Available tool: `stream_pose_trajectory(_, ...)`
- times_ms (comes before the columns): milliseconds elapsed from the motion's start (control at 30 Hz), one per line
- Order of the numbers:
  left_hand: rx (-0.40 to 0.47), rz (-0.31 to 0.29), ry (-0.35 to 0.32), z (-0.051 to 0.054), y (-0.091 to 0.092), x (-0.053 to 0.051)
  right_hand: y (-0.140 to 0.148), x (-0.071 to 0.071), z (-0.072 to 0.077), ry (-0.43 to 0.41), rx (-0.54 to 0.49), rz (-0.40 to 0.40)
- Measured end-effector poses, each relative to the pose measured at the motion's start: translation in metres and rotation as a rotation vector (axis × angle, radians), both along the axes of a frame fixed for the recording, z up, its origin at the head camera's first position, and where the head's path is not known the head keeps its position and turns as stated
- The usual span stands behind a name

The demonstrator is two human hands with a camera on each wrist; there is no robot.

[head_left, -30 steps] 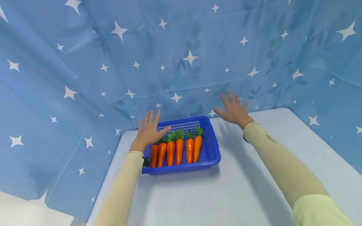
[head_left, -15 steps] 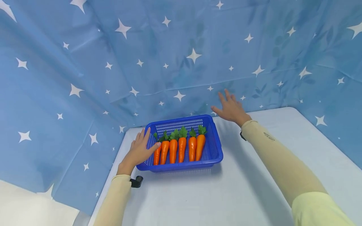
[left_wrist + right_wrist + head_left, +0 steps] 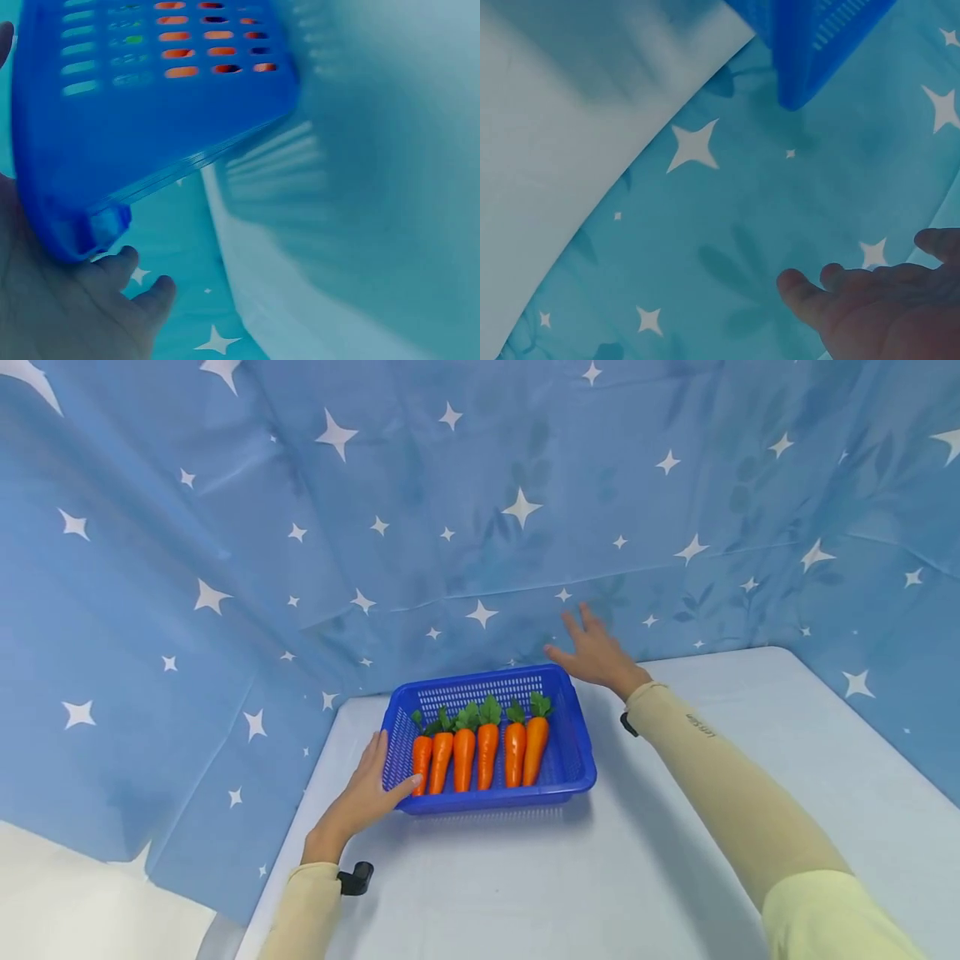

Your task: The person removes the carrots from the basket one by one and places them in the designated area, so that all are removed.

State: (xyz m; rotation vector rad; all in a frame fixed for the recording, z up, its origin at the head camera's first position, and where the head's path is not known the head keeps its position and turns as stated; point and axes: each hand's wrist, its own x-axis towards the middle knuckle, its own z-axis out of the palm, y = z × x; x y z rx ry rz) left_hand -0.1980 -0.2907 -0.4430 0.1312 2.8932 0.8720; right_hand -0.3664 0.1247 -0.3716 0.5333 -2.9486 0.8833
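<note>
A blue plastic basket (image 3: 495, 799) with slotted walls holds several orange carrots (image 3: 487, 754) with green leafy tops, laid side by side. At its left end is my left hand (image 3: 365, 793), fingers straight along the outside and thumb reaching over the front corner. In the left wrist view that hand (image 3: 82, 315) lies against the basket's rim (image 3: 34, 150), two fingertips showing beyond the corner. My right hand (image 3: 597, 657) hovers by the back right corner with fingers spread. The right wrist view shows that hand (image 3: 889, 311) apart from the basket (image 3: 795, 67), holding nothing.
The basket stands on a white-covered table (image 3: 480, 893), near its back edge. Behind and to the left hangs a blue curtain (image 3: 420, 552) with white stars. A black strap (image 3: 356, 878) sits on the left wrist.
My left hand has come down and left, from above the carrots to the basket's left front corner. My right hand has shifted left, closer to the back right corner.
</note>
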Motion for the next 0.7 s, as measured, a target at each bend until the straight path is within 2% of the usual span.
stream_pose_trajectory(233, 0.006, 0.03, 0.033, -0.014, 0.001, 0.003, -0.018, 0.001, -0.001, -0.01, -0.067, 0.046)
stream_pose_trajectory(433, 0.022, 0.036, 0.037, -0.016, 0.003, 0.004, -0.031, 0.006, -0.004, -0.036, -0.114, 0.086)
stream_pose_trajectory(700, 0.038, 0.032, 0.043, -0.016, 0.002, 0.005, -0.048, 0.014, -0.01, -0.19, -0.274, 0.114)
